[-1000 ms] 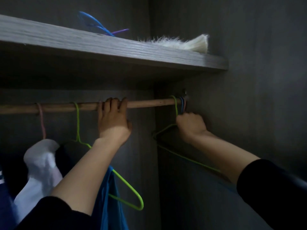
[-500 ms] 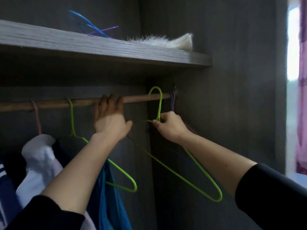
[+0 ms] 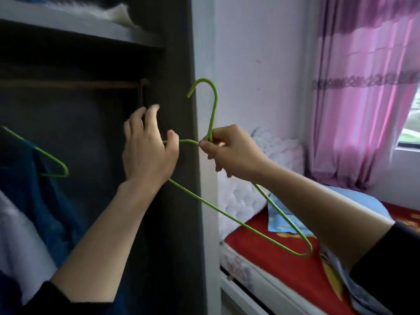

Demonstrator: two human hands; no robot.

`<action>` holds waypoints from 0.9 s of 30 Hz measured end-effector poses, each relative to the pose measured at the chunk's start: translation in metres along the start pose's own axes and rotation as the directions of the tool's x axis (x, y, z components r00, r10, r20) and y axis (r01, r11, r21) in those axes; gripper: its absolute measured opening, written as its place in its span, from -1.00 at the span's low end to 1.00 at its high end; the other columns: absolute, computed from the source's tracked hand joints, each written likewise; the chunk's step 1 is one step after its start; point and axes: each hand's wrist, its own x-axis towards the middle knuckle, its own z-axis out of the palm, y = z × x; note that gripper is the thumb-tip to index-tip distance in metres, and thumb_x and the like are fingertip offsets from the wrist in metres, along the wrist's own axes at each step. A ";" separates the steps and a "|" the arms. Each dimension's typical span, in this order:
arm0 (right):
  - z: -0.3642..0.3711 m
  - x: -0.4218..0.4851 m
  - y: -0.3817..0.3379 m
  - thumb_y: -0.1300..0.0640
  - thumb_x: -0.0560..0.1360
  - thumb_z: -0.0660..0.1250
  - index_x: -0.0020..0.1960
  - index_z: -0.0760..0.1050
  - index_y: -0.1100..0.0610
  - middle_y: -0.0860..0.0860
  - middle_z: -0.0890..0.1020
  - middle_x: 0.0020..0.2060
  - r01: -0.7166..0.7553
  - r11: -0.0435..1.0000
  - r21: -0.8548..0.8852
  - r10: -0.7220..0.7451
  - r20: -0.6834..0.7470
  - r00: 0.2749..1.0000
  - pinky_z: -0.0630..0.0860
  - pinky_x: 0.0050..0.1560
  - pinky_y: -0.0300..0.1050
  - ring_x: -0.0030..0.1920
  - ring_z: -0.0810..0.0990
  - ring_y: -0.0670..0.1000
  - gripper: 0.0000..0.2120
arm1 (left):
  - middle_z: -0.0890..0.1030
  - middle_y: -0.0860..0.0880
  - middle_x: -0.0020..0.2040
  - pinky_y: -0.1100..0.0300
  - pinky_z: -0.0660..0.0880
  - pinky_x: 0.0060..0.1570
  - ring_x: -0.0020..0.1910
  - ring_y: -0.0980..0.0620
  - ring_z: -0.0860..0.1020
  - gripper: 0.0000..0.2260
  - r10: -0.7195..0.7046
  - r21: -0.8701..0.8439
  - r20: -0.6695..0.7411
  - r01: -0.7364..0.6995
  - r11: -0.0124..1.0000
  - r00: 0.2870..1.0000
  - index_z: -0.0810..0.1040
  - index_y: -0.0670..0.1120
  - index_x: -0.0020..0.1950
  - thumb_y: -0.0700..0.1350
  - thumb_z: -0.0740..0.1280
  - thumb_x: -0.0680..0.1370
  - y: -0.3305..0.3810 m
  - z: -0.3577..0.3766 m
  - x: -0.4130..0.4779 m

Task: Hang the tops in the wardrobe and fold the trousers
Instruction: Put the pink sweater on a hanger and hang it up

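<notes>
My right hand (image 3: 229,153) pinches the neck of an empty green wire hanger (image 3: 227,215), held out in front of the wardrobe's right side panel (image 3: 181,64). My left hand (image 3: 147,146) is raised beside it with relaxed fingers, its thumb touching the hanger's left shoulder wire. Inside the wardrobe a wooden rail (image 3: 68,84) runs across. A blue top (image 3: 45,201) hangs on another green hanger (image 3: 50,160) at the left, with a white garment (image 3: 20,242) below it.
A shelf (image 3: 79,30) above the rail carries a white furry item (image 3: 91,10). To the right stands a bed with a red sheet (image 3: 279,258), white bedding (image 3: 241,196) and a blue pillow (image 3: 354,201). Pink curtains (image 3: 363,87) cover the window.
My right hand lifted the green hanger off the rail and pulled it out of the wardrobe to the right. My left hand let go of the rail. My view swung right toward the bed.
</notes>
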 end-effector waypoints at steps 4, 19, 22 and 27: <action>-0.074 -0.073 0.051 0.14 0.54 0.32 -0.14 0.58 0.25 0.02 0.56 -0.38 -0.115 0.991 0.074 0.116 -0.001 0.993 0.40 -0.58 -0.20 -0.50 0.52 -0.09 -0.81 | 0.28 -0.07 0.43 -0.08 0.41 0.16 0.40 -0.06 0.21 -0.53 0.079 -0.097 0.028 -0.076 0.992 0.996 0.28 -0.06 0.43 -0.05 0.21 0.52 0.086 0.037 -0.058; -0.296 -0.312 0.283 0.31 0.43 0.39 -0.17 0.62 0.26 0.08 0.52 -0.43 -0.644 0.738 0.201 0.668 -0.353 0.655 0.30 -0.57 -0.29 -0.51 0.42 -0.05 -0.96 | 0.32 -0.16 0.41 0.01 0.24 0.31 0.38 -0.14 0.24 -0.53 0.404 -0.428 0.510 -0.183 0.885 0.760 0.32 -0.12 0.42 -0.09 0.23 0.51 0.380 0.255 -0.233; -0.335 -0.344 0.328 0.32 0.43 0.38 -0.24 0.59 0.20 0.09 0.50 -0.45 -0.700 0.686 0.199 0.706 -0.414 0.574 0.31 -0.61 -0.29 -0.52 0.41 -0.04 -0.90 | 0.30 -0.17 0.41 0.02 0.21 0.34 0.39 -0.13 0.21 -0.53 0.477 -0.478 0.584 -0.197 0.856 0.657 0.30 -0.13 0.43 -0.08 0.21 0.53 0.434 0.303 -0.266; -0.398 -0.393 0.405 0.31 0.41 0.38 -0.27 0.59 0.22 0.14 0.56 -0.41 -0.791 0.572 0.215 0.773 -0.463 0.433 0.40 -0.44 -0.16 -0.48 0.48 0.01 -0.91 | 0.30 -0.17 0.41 0.01 0.26 0.32 0.39 -0.13 0.20 -0.54 0.554 -0.556 0.670 -0.160 0.816 0.494 0.27 -0.13 0.44 -0.07 0.19 0.55 0.522 0.384 -0.314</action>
